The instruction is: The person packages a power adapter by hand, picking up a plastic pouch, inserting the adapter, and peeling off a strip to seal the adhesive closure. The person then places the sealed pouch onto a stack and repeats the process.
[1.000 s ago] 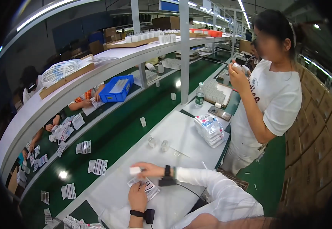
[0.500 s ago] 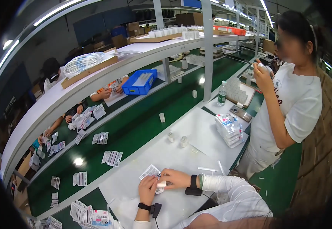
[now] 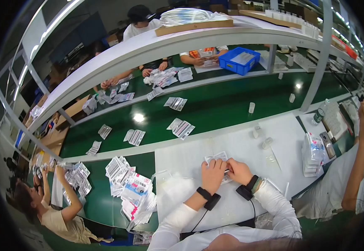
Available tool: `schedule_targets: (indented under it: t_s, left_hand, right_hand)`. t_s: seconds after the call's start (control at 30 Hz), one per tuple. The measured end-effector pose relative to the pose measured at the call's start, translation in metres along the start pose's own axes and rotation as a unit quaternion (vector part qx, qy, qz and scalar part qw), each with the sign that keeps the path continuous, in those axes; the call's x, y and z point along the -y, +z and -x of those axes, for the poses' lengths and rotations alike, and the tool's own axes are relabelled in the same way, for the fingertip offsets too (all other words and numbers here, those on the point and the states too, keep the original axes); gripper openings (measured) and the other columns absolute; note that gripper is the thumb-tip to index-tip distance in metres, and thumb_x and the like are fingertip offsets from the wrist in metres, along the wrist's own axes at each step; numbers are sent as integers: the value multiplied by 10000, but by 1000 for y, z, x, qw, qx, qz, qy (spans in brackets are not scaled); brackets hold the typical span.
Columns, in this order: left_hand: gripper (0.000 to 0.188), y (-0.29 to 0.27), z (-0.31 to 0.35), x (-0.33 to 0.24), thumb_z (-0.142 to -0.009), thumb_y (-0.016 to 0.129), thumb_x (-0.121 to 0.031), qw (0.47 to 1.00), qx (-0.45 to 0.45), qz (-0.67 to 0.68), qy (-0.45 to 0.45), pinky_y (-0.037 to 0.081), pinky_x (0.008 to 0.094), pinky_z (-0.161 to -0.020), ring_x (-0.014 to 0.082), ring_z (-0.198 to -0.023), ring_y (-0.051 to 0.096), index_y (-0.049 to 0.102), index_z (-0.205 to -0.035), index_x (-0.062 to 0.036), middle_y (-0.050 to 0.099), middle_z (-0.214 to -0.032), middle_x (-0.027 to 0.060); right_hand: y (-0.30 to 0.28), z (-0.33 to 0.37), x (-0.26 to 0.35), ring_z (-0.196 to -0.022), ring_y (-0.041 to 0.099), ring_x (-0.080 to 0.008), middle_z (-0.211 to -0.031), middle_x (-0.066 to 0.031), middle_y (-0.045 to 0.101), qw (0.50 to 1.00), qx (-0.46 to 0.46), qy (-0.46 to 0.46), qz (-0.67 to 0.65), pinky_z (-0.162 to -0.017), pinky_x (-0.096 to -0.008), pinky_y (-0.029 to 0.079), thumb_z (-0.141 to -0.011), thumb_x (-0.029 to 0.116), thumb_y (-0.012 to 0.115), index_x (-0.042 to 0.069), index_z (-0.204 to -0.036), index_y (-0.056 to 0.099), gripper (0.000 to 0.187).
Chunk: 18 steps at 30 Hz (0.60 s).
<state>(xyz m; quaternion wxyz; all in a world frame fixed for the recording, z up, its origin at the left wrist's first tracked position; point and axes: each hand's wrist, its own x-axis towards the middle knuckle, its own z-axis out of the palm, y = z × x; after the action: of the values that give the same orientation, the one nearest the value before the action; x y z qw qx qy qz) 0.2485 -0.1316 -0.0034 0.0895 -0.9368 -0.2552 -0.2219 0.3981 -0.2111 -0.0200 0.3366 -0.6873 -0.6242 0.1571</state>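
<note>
A printed plastic packet (image 3: 216,156) lies under my hands on the white work sheet, its far end showing past my fingers. My left hand (image 3: 214,173) is closed over the packet's left side, fingers bent down on it. From the right, my right hand (image 3: 239,170) is closed with fingertips pinched at the packet's edge; what else may be between the fingers is hidden. Both wrists wear black straps with a small box and a cable. Just beyond my right hand stand two small clear plastic cups, the nearer cup (image 3: 267,143) and the farther cup (image 3: 256,131).
A heap of printed packets (image 3: 134,188) lies to my left. Beyond runs a green conveyor belt (image 3: 215,108) carrying scattered packets and small white pieces. Stacked packets (image 3: 314,154) and a bottle (image 3: 320,112) stand right, beside a co-worker. A shelf (image 3: 232,37) spans overhead; other people work across and left.
The view has swung left, bringing the packet heap and a seated person in. My hands stay on the packet; the white piece seen between them earlier is no longer visible.
</note>
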Motion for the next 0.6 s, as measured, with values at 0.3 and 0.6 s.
schedule_targets:
  t_s: [0.3,0.6]
  left_hand:
    - [148,3,4,4,-816,585,-175,998,-39,-17,-41,369,396,-851,189,-945,536,573,-964,-165,568,-954,-3]
    - [153,22,0,12,-795,621,-146,998,-21,46,-47,405,398,-801,239,-920,542,550,-930,-139,551,-950,34]
  right_hand:
    - [8,2,6,-775,664,-305,-895,-89,669,997,19,-69,12,-645,-419,528,-788,115,618,86,-1076,513,307]
    - [3,7,12,-778,660,-296,-959,-92,664,997,26,-60,38,-647,-408,531,-786,112,625,113,-1117,547,340]
